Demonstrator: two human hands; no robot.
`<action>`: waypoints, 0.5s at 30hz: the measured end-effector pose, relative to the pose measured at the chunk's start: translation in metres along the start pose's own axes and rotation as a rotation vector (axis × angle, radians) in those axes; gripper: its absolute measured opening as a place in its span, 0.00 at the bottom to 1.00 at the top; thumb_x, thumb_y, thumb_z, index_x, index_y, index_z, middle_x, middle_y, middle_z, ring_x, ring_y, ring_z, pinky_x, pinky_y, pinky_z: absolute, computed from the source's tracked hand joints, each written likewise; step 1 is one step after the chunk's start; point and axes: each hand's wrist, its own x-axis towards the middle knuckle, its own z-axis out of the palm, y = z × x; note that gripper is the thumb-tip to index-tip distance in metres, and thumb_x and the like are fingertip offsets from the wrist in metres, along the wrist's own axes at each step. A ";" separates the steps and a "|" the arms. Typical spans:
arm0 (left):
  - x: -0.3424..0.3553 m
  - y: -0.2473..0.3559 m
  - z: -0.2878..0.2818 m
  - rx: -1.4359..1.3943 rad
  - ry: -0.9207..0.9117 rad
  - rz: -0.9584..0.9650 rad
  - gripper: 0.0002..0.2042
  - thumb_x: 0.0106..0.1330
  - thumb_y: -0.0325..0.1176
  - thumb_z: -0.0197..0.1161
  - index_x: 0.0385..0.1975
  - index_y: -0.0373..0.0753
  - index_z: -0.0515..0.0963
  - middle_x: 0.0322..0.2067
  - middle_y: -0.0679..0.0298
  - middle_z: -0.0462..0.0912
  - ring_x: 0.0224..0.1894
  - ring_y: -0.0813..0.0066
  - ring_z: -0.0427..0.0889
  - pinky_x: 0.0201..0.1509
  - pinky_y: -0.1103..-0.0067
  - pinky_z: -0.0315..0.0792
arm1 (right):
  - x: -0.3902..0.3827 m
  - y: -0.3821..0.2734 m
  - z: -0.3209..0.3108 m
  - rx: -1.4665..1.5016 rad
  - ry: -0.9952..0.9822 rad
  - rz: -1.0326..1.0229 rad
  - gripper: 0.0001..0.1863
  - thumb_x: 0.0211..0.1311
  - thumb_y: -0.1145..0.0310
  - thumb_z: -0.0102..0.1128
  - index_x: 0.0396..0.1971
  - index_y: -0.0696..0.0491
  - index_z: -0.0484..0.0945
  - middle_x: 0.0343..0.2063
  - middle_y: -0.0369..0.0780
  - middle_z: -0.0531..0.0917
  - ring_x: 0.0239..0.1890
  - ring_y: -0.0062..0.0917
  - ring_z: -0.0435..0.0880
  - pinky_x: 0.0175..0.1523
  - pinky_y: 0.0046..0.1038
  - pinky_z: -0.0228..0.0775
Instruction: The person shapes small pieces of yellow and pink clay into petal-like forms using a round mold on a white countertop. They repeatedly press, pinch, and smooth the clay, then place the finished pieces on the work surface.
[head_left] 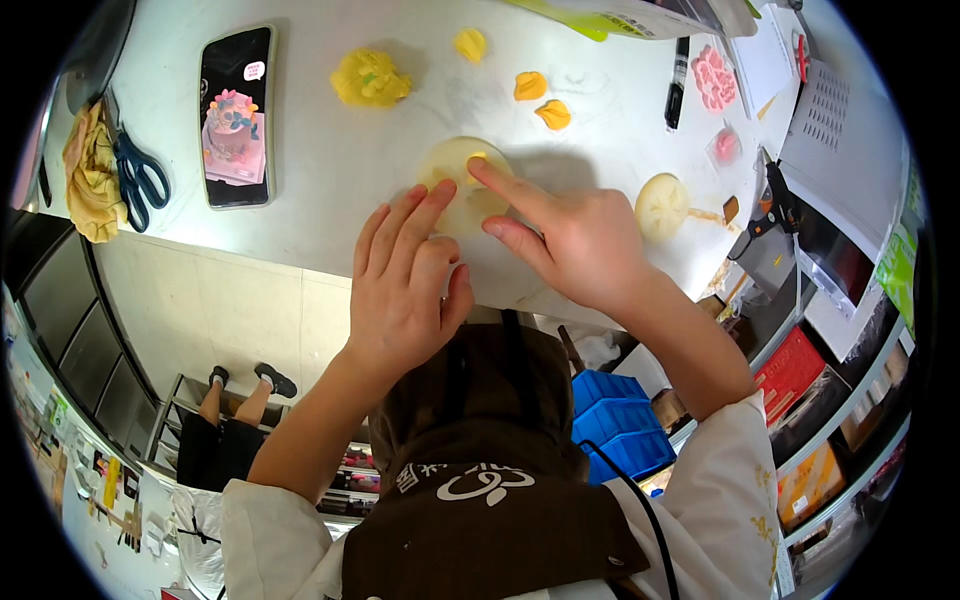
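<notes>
On the white worktable [300, 240] lies a pale translucent round disc [480, 215]. My left hand [405, 280] rests its fingertips on the disc's left part, fingers stretched out. My right hand [565, 240] presses its index fingertip on a small yellow piece on the disc; its thumb is apart, the other fingers partly curled. A ruffled yellow flower [370, 78] lies beyond my left hand, and loose yellow petals [530, 87] lie behind the disc. A second pale disc [660, 207] with a stick is to the right.
A phone [236, 115] showing a pink cake, blue scissors [140, 180] and a yellow cloth [90, 170] lie left. A black pen [676, 85], pink pieces [712, 78] and a glue gun [775, 205] lie right. Blue bins [620, 425] stand below. Another person's legs [245, 405] show lower left.
</notes>
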 end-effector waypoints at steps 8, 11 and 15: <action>0.006 0.014 0.006 0.181 -0.123 0.002 0.09 0.61 0.31 0.70 0.34 0.41 0.76 0.75 0.56 0.75 0.76 0.50 0.72 0.78 0.49 0.64 | 0.004 0.006 0.000 0.134 0.067 0.014 0.26 0.73 0.62 0.69 0.70 0.42 0.82 0.18 0.39 0.82 0.19 0.35 0.82 0.27 0.36 0.74; 0.011 0.019 0.005 0.260 -0.148 0.009 0.08 0.62 0.32 0.70 0.34 0.41 0.76 0.75 0.57 0.75 0.76 0.52 0.73 0.79 0.49 0.64 | 0.006 0.001 0.002 0.170 0.214 0.066 0.22 0.70 0.63 0.70 0.63 0.46 0.85 0.24 0.37 0.85 0.25 0.32 0.85 0.30 0.35 0.78; 0.022 0.022 -0.007 0.181 -0.148 0.007 0.09 0.60 0.30 0.71 0.34 0.41 0.76 0.72 0.56 0.78 0.71 0.51 0.78 0.75 0.50 0.68 | 0.015 -0.009 0.012 0.091 0.349 0.118 0.23 0.62 0.70 0.73 0.58 0.49 0.86 0.41 0.38 0.84 0.41 0.34 0.84 0.41 0.35 0.81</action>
